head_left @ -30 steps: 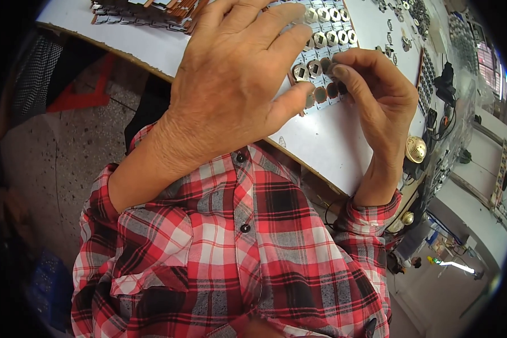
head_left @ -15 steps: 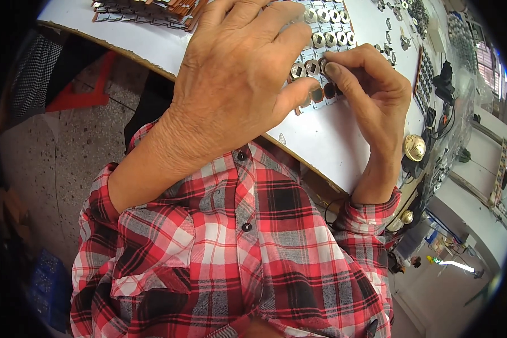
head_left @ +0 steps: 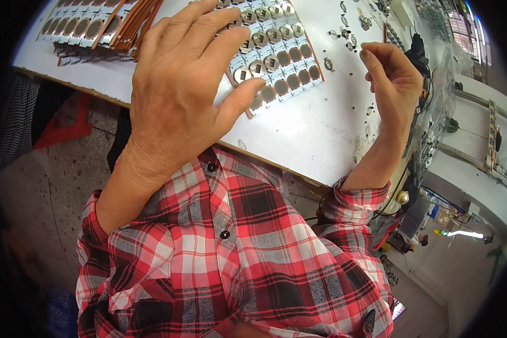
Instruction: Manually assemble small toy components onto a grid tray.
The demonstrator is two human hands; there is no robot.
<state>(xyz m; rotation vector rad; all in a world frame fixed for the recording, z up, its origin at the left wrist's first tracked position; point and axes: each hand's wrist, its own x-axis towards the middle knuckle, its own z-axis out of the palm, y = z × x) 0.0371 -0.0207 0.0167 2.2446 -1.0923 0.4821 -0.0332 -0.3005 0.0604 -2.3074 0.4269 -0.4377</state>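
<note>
A white circuit board panel [head_left: 299, 88] with rows of round dark pads lies on the white table. Silver round metal pieces [head_left: 257, 69] sit on the pads of its far rows and on the left part of a nearer row; other near pads are bare. My left hand [head_left: 177, 93] is open over the panel's left side, fingers stretched and spread, thumb by the near left corner, hiding part of the rows. Right of the panel, above the table, my right hand [head_left: 397, 79] has thumb and forefinger pinched together. Whatever may be between these fingertips is too small to make out.
Stacked panels with copper-coloured edges [head_left: 90, 28] stand at the far left. Small loose metal parts [head_left: 328, 65] lie scattered right of the panel. Black cables [head_left: 417, 53] and clear plastic wrap [head_left: 448, 101] crowd the right side. The table's front edge [head_left: 73, 85] runs before me.
My right hand has left the panel and moved right, over the table. My left hand stays spread over the panel's left side. The whole view has shifted, showing more of the panel and stack.
</note>
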